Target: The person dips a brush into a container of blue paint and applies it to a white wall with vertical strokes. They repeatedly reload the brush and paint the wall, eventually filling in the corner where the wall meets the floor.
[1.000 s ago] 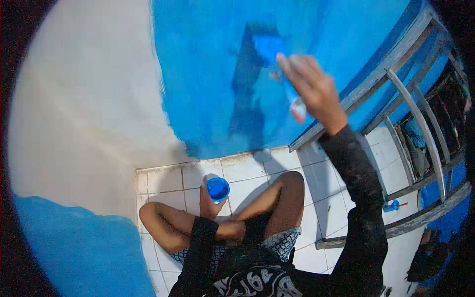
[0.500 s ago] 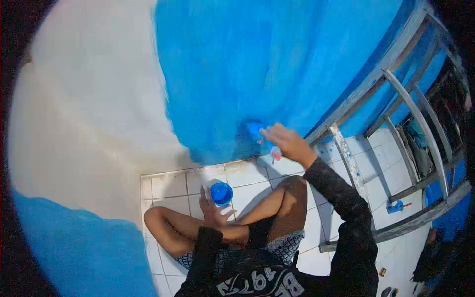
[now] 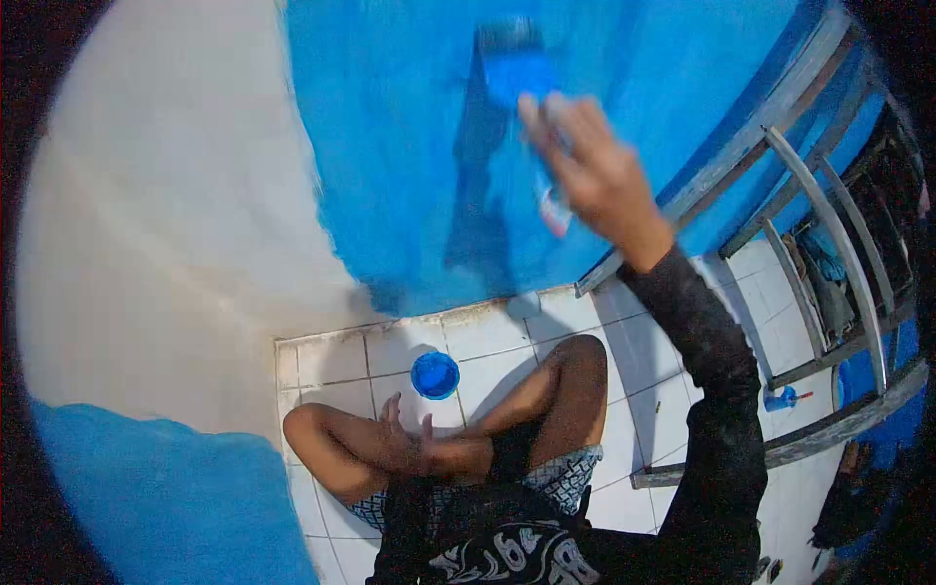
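Observation:
My right hand [image 3: 595,175] is closed round the handle of a wide paintbrush [image 3: 517,73], its bristles up against the blue-painted wall [image 3: 400,127]. The brush and hand are somewhat blurred, and the brush throws a long shadow down the wall. Low by my crossed legs, my left hand [image 3: 409,439] holds nothing, its fingers apart. Just beyond those fingers stands a small tub of blue paint [image 3: 435,376] on the white tiled floor [image 3: 487,390].
A paint-worn wooden ladder [image 3: 809,185] leans along the right side. Near its foot lies a small blue container with a red-tipped stick [image 3: 782,398]. On the left, the wall is white [image 3: 185,175] above a blue lower patch [image 3: 175,487].
My right hand has carried the paintbrush up the wall from near the floor. My left hand has drawn back slightly from the paint tub towards my lap.

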### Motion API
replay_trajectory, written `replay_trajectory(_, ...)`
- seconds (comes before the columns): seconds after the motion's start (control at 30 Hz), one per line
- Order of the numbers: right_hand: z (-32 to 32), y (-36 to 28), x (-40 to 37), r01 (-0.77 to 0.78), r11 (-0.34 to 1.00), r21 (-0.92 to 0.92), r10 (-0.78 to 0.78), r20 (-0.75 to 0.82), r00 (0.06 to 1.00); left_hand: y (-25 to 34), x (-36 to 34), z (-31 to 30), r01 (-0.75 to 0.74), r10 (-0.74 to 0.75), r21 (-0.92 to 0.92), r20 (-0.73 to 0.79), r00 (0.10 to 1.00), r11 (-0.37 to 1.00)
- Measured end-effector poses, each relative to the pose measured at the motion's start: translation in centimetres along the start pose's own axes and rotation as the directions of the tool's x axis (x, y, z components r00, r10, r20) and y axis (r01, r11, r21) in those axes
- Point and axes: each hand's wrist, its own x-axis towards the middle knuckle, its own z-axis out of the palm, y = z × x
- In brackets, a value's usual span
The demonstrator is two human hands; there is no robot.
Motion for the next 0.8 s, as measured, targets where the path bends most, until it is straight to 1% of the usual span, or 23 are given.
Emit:
replay_trajectory(0.03, 1.1, -2.0, -1.8, -0.073, 0.997, 0.019, 0.071, 0.058, 0.996, 0.5, 0.3, -0.2, 0.004, -0.004, 0.002, -0.002, 1.0, 1.0)
replay_trajectory(0.07, 2.0, -3.8, -4.3, -0.119, 0.991, 0.059, 0.104, 0.211, 0.972, 1.3, 0.7, -0.5, -0.01, 0.011, 0.058, -0.026, 1.0, 0.998)
replay_trajectory(0.1, 2.8, -5.6, -6.7, -0.171, 0.981, 0.09, 0.128, 0.358, 0.925, 1.7, 1.0, -0.7, -0.023, 0.029, 0.115, -0.048, 0.998, 0.993)
replay_trajectory(0.13, 3.3, -7.3, -8.2, -0.235, 0.955, 0.182, 0.147, 0.401, 0.904, 1.7, 1.0, -1.0, -0.023, 0.029, 0.118, -0.051, 0.998, 0.993)
replay_trajectory(0.17, 3.6, -8.6, -9.5, -0.302, 0.915, 0.267, 0.161, 0.445, 0.881, 1.5, 0.8, -1.2, 0.046, -0.046, 0.067, 0.005, 0.999, 0.997)
replay_trajectory(0.2, 3.8, -9.5, -10.7, -0.3, 0.916, 0.267, 0.161, 0.441, 0.883, 1.4, 0.8, -1.5, 0.115, -0.116, 0.019, 0.065, 0.991, 0.993)
replay_trajectory(0.27, 3.9, -10.2, -12.4, -0.16, 0.936, 0.313, -0.011, 0.481, 0.877, 0.2, 0.0, -0.9, 0.108, -0.107, -0.006, 0.078, 0.991, 0.994)
replay_trajectory(0.3, 3.9, -10.2, -12.4, -0.164, 0.939, 0.303, -0.001, 0.478, 0.878, -0.5, -0.6, -0.5, 0.101, -0.099, -0.019, 0.087, 0.991, 0.995)
replay_trajectory(0.33, 3.8, -10.1, -12.4, -0.227, 0.912, 0.341, 0.004, 0.546, 0.838, -1.3, -1.2, 0.0, 0.098, -0.095, -0.036, 0.094, 0.991, 0.995)
replay_trajectory(0.37, 3.7, -9.8, -12.2, -0.288, 0.882, 0.372, 0.002, 0.609, 0.793, -1.9, -1.8, 0.5, 0.135, -0.128, -0.062, 0.11, 0.986, 0.989)
replay_trajectory(0.43, 3.0, -7.9, -10.1, -0.322, 0.867, 0.38, 0.031, 0.605, 0.796, -3.6, -3.4, 1.6, 0.235, -0.217, -0.124, 0.149, 0.965, 0.964)
replay_trajectory(0.47, 2.9, -6.6, -8.9, -0.35, 0.846, 0.403, 0.043, 0.601, 0.798, -5.0, -4.4, 2.4, 0.344, -0.313, -0.174, 0.184, 0.932, 0.923)
replay_trajectory(0.5, 3.3, -5.0, -8.4, -0.332, 0.842, 0.425, 0.093, 0.492, 0.866, -6.6, -5.6, 3.2, 0.467, -0.419, -0.223, 0.232, 0.878, 0.856)
replay_trajectory(0.53, 3.6, -3.4, -7.9, -0.314, 0.838, 0.446, 0.142, 0.376, 0.916, -8.2, -7.0, 4.0, 0.599, -0.534, -0.26, 0.281, 0.797, 0.757)
replay_trajectory(0.6, 1.3, -1.0, -3.0, -0.282, 0.856, 0.433, 0.193, 0.238, 0.952, -11.4, -9.1, 5.4, 0.738, -0.656, -0.29, 0.338, 0.675, 0.609)
replay_trajectory(0.63, 0.1, 0.0, -0.7, -0.234, 0.87, 0.435, 0.178, 0.165, 0.97, -12.3, -9.7, 5.7, 0.743, -0.661, -0.288, 0.34, 0.669, 0.604)
replay_trajectory(0.67, -1.2, 0.6, 1.2, -0.188, 0.882, 0.433, 0.163, 0.094, 0.982, -13.7, -10.3, 5.9, 0.684, -0.582, -0.295, 0.367, 0.726, 0.667)
replay_trajectory(0.7, -2.5, 0.9, 2.9, -0.193, 0.88, 0.434, 0.164, 0.105, 0.981, -15.2, -10.8, 5.9, 0.619, -0.495, -0.305, 0.396, 0.774, 0.723)
replay_trajectory(0.77, -4.0, 1.2, 5.1, -0.05, 0.952, 0.301, 0.062, -0.03, 0.998, -17.6, -11.5, 5.9, 0.474, -0.306, -0.338, 0.444, 0.842, 0.813)
replay_trajectory(0.8, -3.8, 1.2, 5.1, -0.051, 0.951, 0.304, 0.062, -0.024, 0.998, -17.9, -11.9, 5.9, 0.393, -0.206, -0.359, 0.46, 0.864, 0.847)
